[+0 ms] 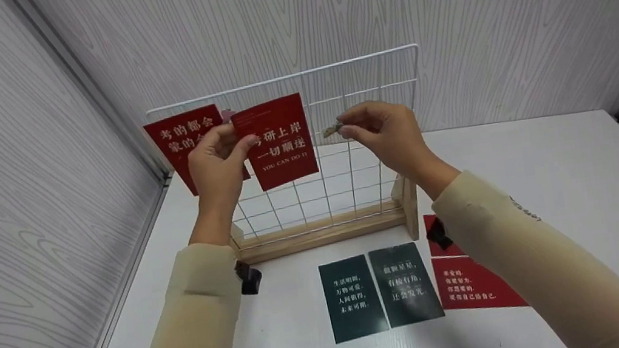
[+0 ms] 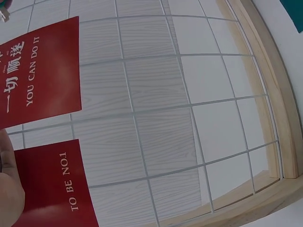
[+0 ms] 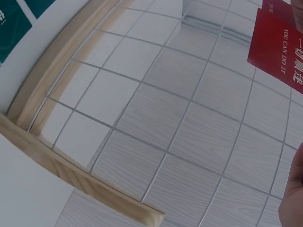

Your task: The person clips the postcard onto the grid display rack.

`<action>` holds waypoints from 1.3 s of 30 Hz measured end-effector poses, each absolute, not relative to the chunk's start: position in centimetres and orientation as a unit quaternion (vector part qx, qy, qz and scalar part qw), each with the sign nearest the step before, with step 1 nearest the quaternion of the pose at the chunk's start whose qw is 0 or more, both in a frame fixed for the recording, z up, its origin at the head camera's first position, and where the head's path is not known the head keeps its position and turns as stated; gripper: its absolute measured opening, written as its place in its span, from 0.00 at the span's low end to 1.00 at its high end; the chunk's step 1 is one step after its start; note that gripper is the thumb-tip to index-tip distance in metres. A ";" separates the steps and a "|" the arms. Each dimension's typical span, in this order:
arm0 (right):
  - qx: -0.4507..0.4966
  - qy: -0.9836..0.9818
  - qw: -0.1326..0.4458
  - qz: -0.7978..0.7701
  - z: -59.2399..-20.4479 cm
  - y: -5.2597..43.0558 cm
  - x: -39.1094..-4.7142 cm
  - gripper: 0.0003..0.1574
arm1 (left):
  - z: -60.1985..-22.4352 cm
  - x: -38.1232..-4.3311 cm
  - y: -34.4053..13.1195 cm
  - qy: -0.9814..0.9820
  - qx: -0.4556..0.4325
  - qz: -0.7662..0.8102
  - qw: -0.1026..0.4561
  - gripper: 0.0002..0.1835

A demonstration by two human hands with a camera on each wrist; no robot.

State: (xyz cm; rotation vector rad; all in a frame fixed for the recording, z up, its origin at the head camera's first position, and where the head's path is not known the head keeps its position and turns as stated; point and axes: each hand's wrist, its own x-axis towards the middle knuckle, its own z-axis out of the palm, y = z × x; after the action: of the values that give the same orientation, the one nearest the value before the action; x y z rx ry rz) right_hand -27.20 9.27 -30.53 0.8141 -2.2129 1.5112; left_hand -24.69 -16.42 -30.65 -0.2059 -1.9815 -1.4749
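Note:
My left hand [image 1: 217, 162] pinches a red card [image 1: 287, 165] with white lettering by its left edge, holding it upright in front of the white wire grid [image 1: 339, 185]. Behind that hand, a second red card [image 1: 175, 157] hangs at the grid's upper left, partly covered by the fingers; a small pinkish clip [image 1: 227, 114] shows at its top right corner. In the left wrist view, this card [image 2: 52, 189] reads "TO BE NO.1". Right of the held card, my right hand [image 1: 391, 128] pinches a small brownish clip [image 1: 332, 130] between thumb and fingertips.
The grid stands in a wooden base [image 1: 319, 237] on a white table [image 1: 538, 183]. Two dark green cards [image 1: 358, 320] lie before it, with red cards [image 1: 470, 282] beside them, partly under my right sleeve. Grey wood-grain panels [image 1: 507, 15] enclose the back and sides.

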 end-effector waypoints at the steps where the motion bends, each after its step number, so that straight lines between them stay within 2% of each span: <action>1: 0.280 -0.778 0.172 0.536 -30.3 9.1 -27.3 0.12 | -30.6 -24.7 -16.4 -0.754 -0.077 -0.563 0.328 0.13; 18: 0.220 -0.761 0.228 0.565 -28.6 6.9 -27.6 0.10 | -30.5 -24.9 -15.2 -0.728 -0.054 -0.558 0.394 0.15; 24: 0.203 -0.751 0.230 0.585 -28.3 6.4 -27.6 0.11 | -30.4 -25.0 -15.0 -0.726 -0.049 -0.544 0.418 0.16; 39: 0.188 -0.725 0.258 0.610 -28.0 5.7 -27.6 0.09 | -29.9 -25.2 -14.2 -0.717 -0.042 -0.547 0.430 0.14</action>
State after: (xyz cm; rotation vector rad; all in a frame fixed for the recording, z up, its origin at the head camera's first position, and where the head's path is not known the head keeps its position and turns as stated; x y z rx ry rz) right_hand -27.59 5.71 -27.96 0.5103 -1.9664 1.6532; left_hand -25.24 -14.19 -29.94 -0.1048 -1.7894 -1.3657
